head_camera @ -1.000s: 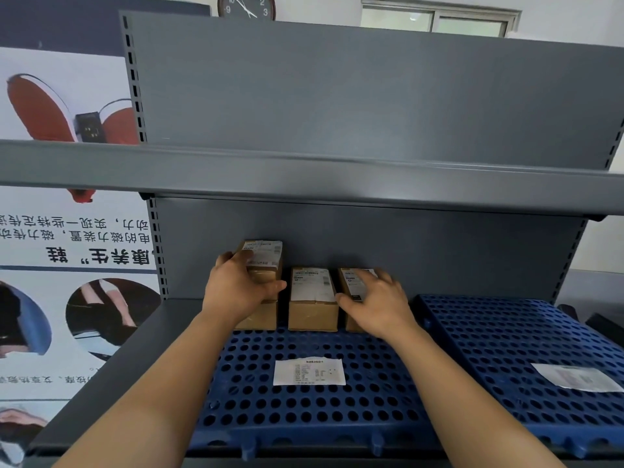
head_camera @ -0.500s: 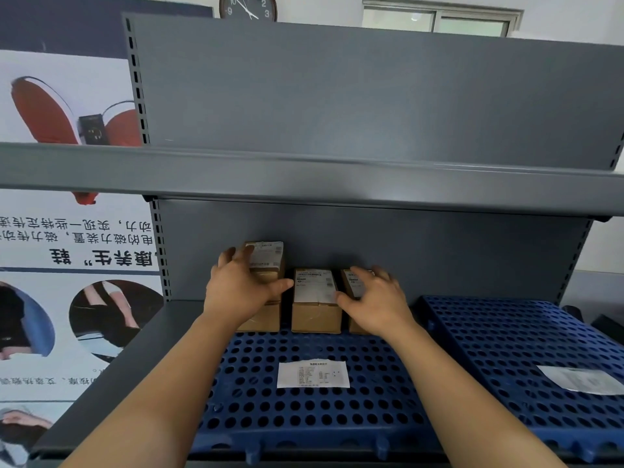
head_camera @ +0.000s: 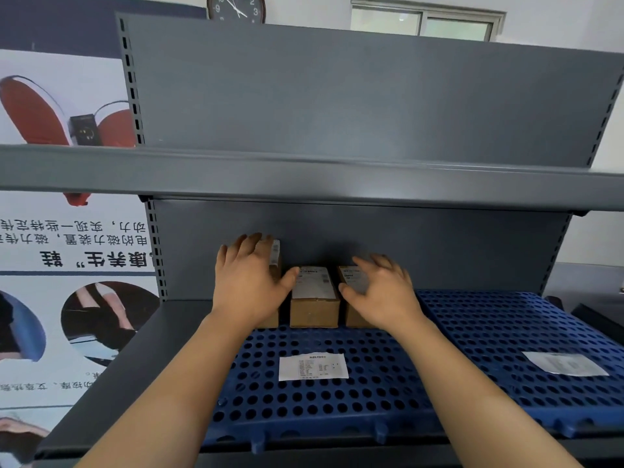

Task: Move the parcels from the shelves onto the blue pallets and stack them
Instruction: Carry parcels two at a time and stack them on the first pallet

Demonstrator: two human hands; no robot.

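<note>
Three brown cardboard parcels with white labels stand in a row at the back of the left blue pallet (head_camera: 371, 393) on the lower shelf. The left parcel (head_camera: 275, 261) is taller than the others. My left hand (head_camera: 250, 285) lies over its front and top with the fingers straight and the thumb reaching toward the middle parcel (head_camera: 314, 298). My right hand (head_camera: 381, 292) hovers over the right parcel (head_camera: 351, 278) with its fingers spread, its thumb at the parcel's front left edge. A second blue pallet (head_camera: 506, 325) lies to the right.
A white paper label (head_camera: 313, 366) lies on the left pallet and another label (head_camera: 564, 363) on the right pallet. A grey shelf board (head_camera: 304, 177) runs overhead at head height. The shelf's grey back panel stands right behind the parcels. A poster covers the wall at left.
My left hand has slid up over the tall left parcel and its thumb has come off the front. My right hand's fingers have spread and lifted off the right parcel.
</note>
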